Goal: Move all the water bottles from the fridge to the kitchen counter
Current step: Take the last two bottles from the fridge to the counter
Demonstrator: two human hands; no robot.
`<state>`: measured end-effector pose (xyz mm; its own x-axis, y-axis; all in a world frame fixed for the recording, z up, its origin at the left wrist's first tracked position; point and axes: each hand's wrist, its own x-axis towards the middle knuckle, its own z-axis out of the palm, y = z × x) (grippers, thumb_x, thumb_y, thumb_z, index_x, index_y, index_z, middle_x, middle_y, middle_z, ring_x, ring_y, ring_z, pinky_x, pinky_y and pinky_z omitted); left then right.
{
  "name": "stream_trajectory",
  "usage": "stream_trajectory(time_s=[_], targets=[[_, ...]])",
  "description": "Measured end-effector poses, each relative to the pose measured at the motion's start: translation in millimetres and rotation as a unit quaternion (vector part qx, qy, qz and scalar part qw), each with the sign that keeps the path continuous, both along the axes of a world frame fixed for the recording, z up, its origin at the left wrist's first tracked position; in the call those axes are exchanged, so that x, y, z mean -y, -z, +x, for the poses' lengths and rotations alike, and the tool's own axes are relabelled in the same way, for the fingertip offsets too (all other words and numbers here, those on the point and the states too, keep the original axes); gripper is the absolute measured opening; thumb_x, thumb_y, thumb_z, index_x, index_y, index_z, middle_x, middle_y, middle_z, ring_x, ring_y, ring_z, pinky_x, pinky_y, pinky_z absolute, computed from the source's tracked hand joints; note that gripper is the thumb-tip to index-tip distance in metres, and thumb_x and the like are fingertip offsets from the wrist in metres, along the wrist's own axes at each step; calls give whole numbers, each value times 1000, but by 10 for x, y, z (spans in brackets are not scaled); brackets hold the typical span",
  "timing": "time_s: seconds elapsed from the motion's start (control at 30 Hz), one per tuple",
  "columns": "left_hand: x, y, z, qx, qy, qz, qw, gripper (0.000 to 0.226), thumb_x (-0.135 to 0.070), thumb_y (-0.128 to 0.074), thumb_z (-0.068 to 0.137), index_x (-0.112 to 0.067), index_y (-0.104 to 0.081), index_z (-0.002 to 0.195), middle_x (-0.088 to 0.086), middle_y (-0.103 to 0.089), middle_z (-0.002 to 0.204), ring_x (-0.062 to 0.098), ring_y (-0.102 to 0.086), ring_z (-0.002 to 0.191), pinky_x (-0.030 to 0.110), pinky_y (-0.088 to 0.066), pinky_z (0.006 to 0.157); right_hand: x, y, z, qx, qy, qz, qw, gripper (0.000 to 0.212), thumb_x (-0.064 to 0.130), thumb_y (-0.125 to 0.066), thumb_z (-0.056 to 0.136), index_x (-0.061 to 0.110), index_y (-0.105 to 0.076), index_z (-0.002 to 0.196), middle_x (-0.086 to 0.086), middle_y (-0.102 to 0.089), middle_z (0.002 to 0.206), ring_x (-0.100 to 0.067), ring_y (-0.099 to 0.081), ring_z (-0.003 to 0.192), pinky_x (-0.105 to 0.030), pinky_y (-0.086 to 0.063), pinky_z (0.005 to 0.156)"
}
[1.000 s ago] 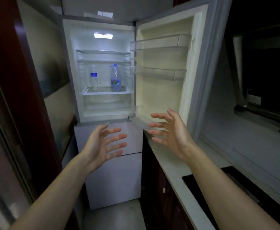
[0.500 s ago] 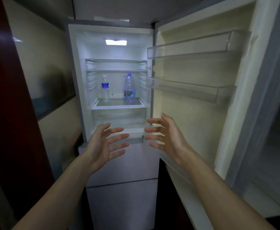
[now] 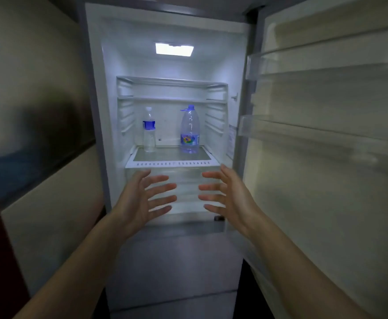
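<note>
Both hands, left hand point(image 3: 142, 199) and right hand point(image 3: 228, 195), hover spread and empty below the glass shelf point(image 3: 172, 161), where the small bottle point(image 3: 149, 130) and large bottle point(image 3: 189, 130) stand apart.

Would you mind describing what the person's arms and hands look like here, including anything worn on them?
Both forearms are bare up to the frame's edge: no sleeves show. The left hand and right hand wear no gloves, and no rings, watch or bracelet can be seen. No markings are visible in the dim light.
</note>
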<state>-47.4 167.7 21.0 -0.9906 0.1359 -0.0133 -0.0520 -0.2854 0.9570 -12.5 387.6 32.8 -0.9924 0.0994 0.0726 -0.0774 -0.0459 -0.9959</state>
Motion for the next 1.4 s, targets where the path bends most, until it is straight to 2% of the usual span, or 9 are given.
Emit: stream_trajectory(time_s=[0.47,0.63,0.77,0.87,0.93,1.07,1.17,1.3,1.4], targets=[[131,-161,-1973,10,22,-10,1000,45,-47,-45,98,-13,-68,114,8,-79,105,32,-74,98,41,-57,83,461,-148,-1924,-22,45,28,998,45,55,-41,101,24,-72,112,-10,-74,111,-28,-70,103,-38,-55,86],[84,-179,-2483,-22,-43,-34,998,32,-38,-50,98,-15,-71,101,4,-80,98,26,-76,92,38,-59,81,571,-161,-2625,-17,48,32,998,37,49,-44,102,23,-70,104,-8,-72,104,-22,-69,90,-34,-52,75],[-25,-246,-2931,-52,-134,-83,986,21,-32,-47,100,-20,-65,99,6,-69,115,28,-66,104,44,-53,89,645,-209,-3215,-24,70,22,997,29,44,-50,100,21,-69,101,-6,-69,96,-21,-65,83,-34,-50,75],[-102,-310,-3353,-84,-224,-149,959,17,-32,-56,96,-20,-63,104,10,-67,119,24,-60,101,44,-49,90,660,-256,-3642,-55,92,49,993,19,34,-54,100,22,-65,92,-8,-66,98,-21,-59,85,-36,-46,80],[-126,-354,-3611,-101,-276,-197,935,32,-35,-61,92,-18,-60,118,8,-63,123,20,-57,100,35,-44,82,642,-284,-3924,-86,124,104,983,16,31,-59,99,18,-67,101,-12,-66,111,-24,-61,96,-39,-49,90],[-82,-384,-4022,-167,-356,-283,875,65,-29,-77,78,-9,-50,135,13,-54,133,27,-54,112,37,-44,91,618,-388,-4313,-125,248,186,943,43,28,-70,88,16,-59,128,-14,-46,132,-29,-50,111,-26,-34,89],[-29,-341,-4338,-181,-395,-342,833,87,-29,-84,72,-7,-40,144,16,-47,145,35,-47,130,43,-40,107,594,-413,-4541,-175,311,233,905,72,31,-77,82,16,-46,144,-14,-38,140,-34,-44,125,-32,-34,92],[-18,-266,-4727,-164,-421,-404,796,102,-41,-85,68,-12,-32,150,14,-38,153,36,-43,134,47,-44,100,476,-466,-4847,-168,330,282,885,96,44,-80,76,22,-28,154,-11,-33,148,-35,-42,131,-42,-42,98],[-40,-263,-4934,-165,-434,-427,776,105,-44,-85,63,-17,-30,148,14,-42,149,37,-49,126,47,-48,93,355,-569,-5078,-151,338,296,880,93,50,-81,74,13,-36,145,-15,-35,146,-38,-44,131,-45,-42,99]])
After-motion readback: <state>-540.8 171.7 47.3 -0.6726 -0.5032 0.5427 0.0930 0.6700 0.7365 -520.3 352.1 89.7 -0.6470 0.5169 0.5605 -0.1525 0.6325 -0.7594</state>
